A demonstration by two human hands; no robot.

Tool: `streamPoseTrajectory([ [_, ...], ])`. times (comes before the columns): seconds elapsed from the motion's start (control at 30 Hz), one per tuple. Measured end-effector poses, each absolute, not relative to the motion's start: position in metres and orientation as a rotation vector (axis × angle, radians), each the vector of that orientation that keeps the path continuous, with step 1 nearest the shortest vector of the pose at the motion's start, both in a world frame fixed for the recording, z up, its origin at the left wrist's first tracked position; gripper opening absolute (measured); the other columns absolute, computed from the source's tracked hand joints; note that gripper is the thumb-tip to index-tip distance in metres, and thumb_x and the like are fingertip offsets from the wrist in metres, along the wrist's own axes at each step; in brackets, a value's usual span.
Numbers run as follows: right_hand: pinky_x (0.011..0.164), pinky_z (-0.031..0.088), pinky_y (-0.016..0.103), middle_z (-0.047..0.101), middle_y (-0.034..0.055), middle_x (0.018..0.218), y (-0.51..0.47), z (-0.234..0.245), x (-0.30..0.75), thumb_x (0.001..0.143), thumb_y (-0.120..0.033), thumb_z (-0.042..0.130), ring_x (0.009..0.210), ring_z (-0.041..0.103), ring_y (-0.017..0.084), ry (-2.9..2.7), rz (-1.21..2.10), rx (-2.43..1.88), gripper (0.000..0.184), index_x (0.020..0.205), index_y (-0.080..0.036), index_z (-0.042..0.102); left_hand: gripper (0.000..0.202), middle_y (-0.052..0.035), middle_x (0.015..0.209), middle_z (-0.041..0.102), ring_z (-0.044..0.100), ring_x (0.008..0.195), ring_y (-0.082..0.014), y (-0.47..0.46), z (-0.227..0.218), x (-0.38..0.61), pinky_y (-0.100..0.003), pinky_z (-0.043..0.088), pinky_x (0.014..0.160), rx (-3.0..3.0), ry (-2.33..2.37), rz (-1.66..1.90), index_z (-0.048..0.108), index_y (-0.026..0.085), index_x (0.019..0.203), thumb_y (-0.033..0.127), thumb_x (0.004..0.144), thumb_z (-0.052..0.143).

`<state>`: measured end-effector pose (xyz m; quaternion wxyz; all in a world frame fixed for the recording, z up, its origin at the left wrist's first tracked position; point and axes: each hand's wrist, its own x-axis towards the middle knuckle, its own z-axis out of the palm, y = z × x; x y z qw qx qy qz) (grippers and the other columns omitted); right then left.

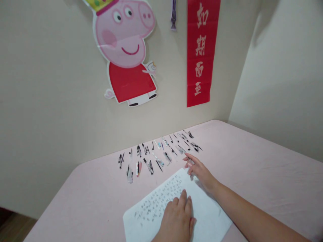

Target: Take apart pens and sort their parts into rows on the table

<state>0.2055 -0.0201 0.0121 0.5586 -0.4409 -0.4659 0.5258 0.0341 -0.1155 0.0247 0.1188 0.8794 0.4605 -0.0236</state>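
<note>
A person's left hand [178, 218] lies flat, palm down and fingers together, on a white sheet of paper [210, 215] covered in lines of small handwriting; it grips nothing. The right hand [201, 172] stretches forward past the sheet's far corner, fingers loosely extended and slightly spread, its fingertips at the near edge of a spread of pens [151, 161]. Whether those fingertips touch a pen cannot be told from this view. The two hands are apart, the right one ahead of the left, and the bare right forearm runs in from the lower right.

The sheet lies at an angle on the near part of a table [252, 174] under a pale pink cloth. The pens, mostly black with a few white, blue and red ones, lie singly and in pairs in two loose rows beyond the paper, close to the wall.

On the cream wall behind hang a pink cartoon pig cutout [126, 50] in a red dress and crown, a red banner [202, 50] with pale Chinese characters, and between them a small purple hanging ornament [173, 15].
</note>
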Motion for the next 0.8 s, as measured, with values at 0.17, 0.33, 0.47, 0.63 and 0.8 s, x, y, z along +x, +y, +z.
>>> streamPoseTrajectory([
  [0.17,0.041,0.037,0.019,0.058,0.0043,0.117,0.001,0.010,0.220,0.072,-0.027,0.057,0.053,0.047,0.006,-1.042,1.155,-1.118,0.056,0.127,-0.028,0.053,0.056,-0.0142,0.150,0.031,0.051,0.114,-0.0330,-0.114,0.024,0.033,-0.048,0.046,0.091,2.575,1.306,-0.092,0.036,0.016,0.142,0.039,0.092,0.040],
  [0.33,0.044,0.046,0.021,0.063,0.0077,0.113,0.039,0.000,0.266,0.070,-0.026,0.060,0.059,0.058,0.011,-1.054,0.929,-1.208,0.068,0.135,-0.026,0.041,0.055,-0.0149,0.149,0.032,0.052,0.113,-0.0327,-0.112,0.028,0.033,-0.048,0.047,0.090,2.586,1.301,-0.107,0.037,0.016,0.141,0.038,0.091,0.042],
  [0.47,0.059,0.055,0.028,0.070,0.0125,0.089,0.075,-0.013,0.311,0.073,-0.028,0.061,0.069,0.066,0.018,-1.018,0.773,-1.497,0.029,0.098,-0.015,0.061,0.055,-0.0160,0.147,0.036,0.055,0.110,-0.0324,-0.110,0.027,0.033,-0.046,0.050,0.086,2.615,1.299,-0.113,0.039,0.015,0.140,0.037,0.089,0.046],
  [0.63,0.067,0.053,0.031,0.069,0.0134,0.083,0.109,-0.017,0.349,0.076,-0.024,0.055,0.077,0.066,0.022,-1.079,0.507,-1.749,0.020,0.088,-0.013,0.065,0.056,-0.0156,0.145,0.040,0.059,0.105,-0.0313,-0.103,0.011,0.032,-0.042,0.053,0.079,2.658,1.300,-0.094,0.042,0.016,0.138,0.041,0.089,0.049],
  [0.8,0.073,0.047,0.035,0.068,0.0169,0.093,0.130,-0.016,0.356,0.075,-0.028,0.056,0.087,0.063,0.027,-1.207,0.213,-2.008,0.022,0.083,-0.014,0.072,0.041,-0.0141,0.138,0.049,0.064,0.094,-0.0278,-0.100,-0.020,0.031,-0.037,0.054,0.069,2.768,1.394,0.010,0.051,0.021,0.132,0.029,0.093,0.041],
])
